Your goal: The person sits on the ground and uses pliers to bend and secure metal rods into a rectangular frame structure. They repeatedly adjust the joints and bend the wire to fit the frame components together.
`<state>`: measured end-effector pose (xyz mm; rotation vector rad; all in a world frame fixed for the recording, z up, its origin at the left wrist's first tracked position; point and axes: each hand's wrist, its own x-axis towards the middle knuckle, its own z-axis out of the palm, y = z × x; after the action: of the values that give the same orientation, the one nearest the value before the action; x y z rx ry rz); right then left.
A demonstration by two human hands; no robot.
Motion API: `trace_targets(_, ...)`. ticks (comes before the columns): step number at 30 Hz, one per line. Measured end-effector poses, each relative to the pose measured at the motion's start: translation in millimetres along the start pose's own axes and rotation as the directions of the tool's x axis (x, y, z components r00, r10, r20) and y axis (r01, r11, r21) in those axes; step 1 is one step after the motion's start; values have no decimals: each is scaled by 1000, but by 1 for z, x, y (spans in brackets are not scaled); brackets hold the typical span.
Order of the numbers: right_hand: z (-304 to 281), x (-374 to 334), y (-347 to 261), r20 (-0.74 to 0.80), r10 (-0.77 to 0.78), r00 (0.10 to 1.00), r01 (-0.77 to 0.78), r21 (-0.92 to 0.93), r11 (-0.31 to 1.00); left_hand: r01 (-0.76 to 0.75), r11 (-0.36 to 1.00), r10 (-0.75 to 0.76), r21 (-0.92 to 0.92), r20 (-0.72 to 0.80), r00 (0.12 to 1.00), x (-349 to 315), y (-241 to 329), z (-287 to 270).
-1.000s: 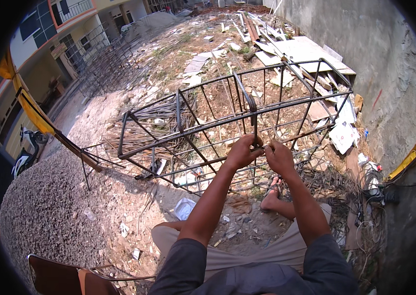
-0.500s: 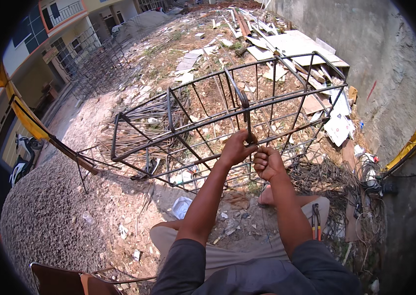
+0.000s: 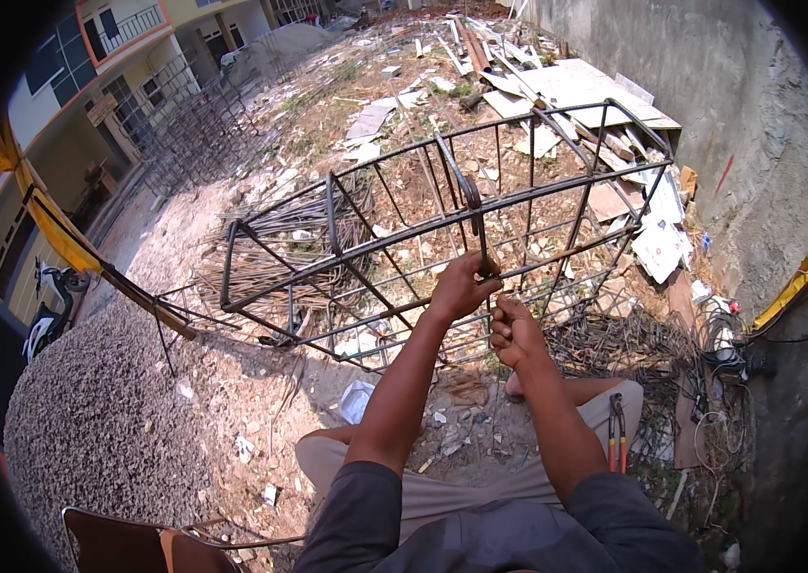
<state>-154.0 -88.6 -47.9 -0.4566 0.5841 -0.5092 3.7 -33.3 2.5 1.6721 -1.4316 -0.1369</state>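
Our left hand (image 3: 466,286) curls fingers round dark steel, low on stirrup (image 3: 472,196); right hand (image 3: 517,334) just beside, fingers bent in narrow, anything pinched we cannot tell. Rebar cage (image 3: 404,235) stretches before us. Loose left grip could let stirrup shift; slipping right fingers could scrape on steel. Pincers (image 3: 623,451) by right knee (image 3: 595,409) could fall if our leg moves.

Sunlit rubble-strewn ground (image 3: 160,253), rough grey wall (image 3: 710,115) at right, gravel heap (image 3: 103,411) at left, balconied building (image 3: 127,72) beyond
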Motion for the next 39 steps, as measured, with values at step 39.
trace_targets(39, -160, -125, -63, -140, -91, 986, 46, -295, 954, 135, 987, -131, 82, -55, 990, -6, 12, 15)
